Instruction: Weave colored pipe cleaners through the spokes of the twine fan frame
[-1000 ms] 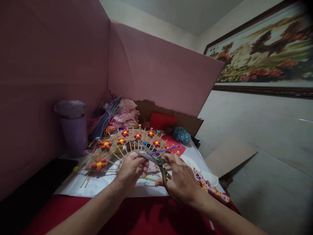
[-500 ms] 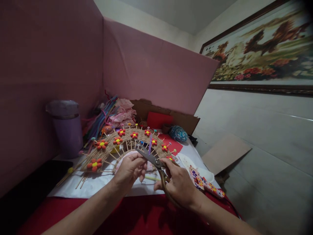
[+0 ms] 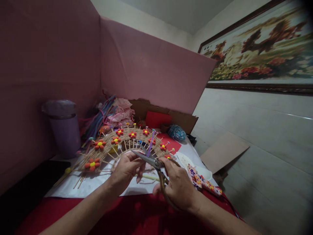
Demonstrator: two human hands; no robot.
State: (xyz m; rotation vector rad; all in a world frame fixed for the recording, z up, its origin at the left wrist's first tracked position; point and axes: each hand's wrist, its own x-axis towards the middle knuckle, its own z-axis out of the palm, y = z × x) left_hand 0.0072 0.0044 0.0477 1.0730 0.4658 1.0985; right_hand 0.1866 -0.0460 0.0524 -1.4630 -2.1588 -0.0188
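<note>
My right hand (image 3: pixel 178 184) is closed round the brown handles of a pair of scissors (image 3: pixel 149 159), whose blades point left and stand apart. My left hand (image 3: pixel 127 169) pinches the lower end of a thin purple strand (image 3: pixel 150 142) just under the blades; the strand rises up and to the right. Behind both hands lies a woven straw arch (image 3: pixel 122 140) on wooden sticks, dotted with red and yellow flowers.
A purple lidded cup (image 3: pixel 64 125) stands at the left by the pink partition (image 3: pixel 151 65). Coloured cords (image 3: pixel 100 117), a red card (image 3: pixel 157 119) and a blue yarn ball (image 3: pixel 177 132) lie behind the arch. A patterned strip (image 3: pixel 202 183) lies at the right on white paper (image 3: pixel 97 184).
The purple strand, stretched out to the right a second ago, now stands nearly upright above the blades. Both hands and the scissors have shifted slightly left in the picture.
</note>
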